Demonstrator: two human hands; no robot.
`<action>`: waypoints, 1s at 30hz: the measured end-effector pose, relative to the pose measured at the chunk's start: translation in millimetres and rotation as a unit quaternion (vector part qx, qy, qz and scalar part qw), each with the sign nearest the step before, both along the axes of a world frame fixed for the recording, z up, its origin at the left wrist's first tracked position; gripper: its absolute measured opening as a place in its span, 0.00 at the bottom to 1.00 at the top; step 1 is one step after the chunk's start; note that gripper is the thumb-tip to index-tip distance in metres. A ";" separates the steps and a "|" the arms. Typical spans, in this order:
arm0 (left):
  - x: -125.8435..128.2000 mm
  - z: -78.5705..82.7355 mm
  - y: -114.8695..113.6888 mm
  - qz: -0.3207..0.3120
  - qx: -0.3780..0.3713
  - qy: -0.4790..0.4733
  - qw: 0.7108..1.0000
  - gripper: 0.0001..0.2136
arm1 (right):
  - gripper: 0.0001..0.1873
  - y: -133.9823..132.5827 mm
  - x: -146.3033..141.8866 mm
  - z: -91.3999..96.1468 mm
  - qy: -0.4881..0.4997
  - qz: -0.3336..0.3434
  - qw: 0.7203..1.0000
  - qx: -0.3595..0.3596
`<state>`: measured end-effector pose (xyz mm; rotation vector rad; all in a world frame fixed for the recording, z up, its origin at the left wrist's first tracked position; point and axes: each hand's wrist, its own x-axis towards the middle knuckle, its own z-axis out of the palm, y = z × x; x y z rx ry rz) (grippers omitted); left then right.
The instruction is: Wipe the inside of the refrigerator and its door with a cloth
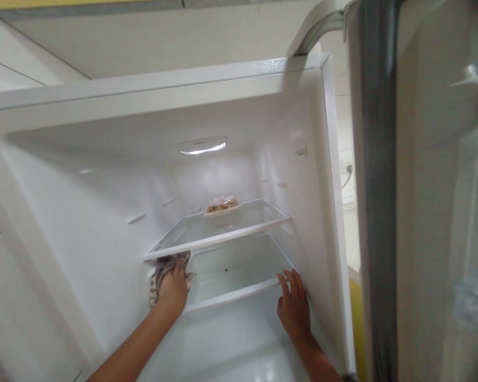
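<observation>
Inside a white refrigerator (239, 85), my left hand (174, 286) is closed on a patterned, dark and beige cloth (171, 261). The cloth lies against the left side of the lower glass shelf (239, 265), just beneath the front edge of the upper shelf (223, 228). At the right front corner of the lower shelf, my right hand (293, 305) rests with its fingers apart on the white front rim. Nothing shows in the right hand. A small dark speck (225, 270) is visible toward the middle of the lower shelf.
A wrapped tray of food (222, 206) sits at the back of the upper shelf. The refrigerator door (422, 212) stands wide on the right. A light panel (201, 145) is set in the ceiling. Behind the door's hinge side, a plug sits in a wall socket (347, 167).
</observation>
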<state>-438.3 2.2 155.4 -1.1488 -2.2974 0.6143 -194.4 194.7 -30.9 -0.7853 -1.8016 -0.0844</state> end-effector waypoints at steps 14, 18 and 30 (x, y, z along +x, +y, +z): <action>58.1 -6.8 -110.5 -0.049 -0.014 0.054 0.997 0.34 | 0.38 -1.8 10.8 3.3 -0.037 0.000 0.999 0.009; 54.6 -0.7 -108.4 -0.032 -0.019 0.075 0.996 0.31 | 0.38 -0.2 13.6 2.8 -0.060 -0.006 0.998 0.017; 21.3 31.2 -16.6 0.025 0.020 0.016 0.999 0.25 | 0.39 3.7 21.0 -0.7 -0.077 0.016 0.997 0.025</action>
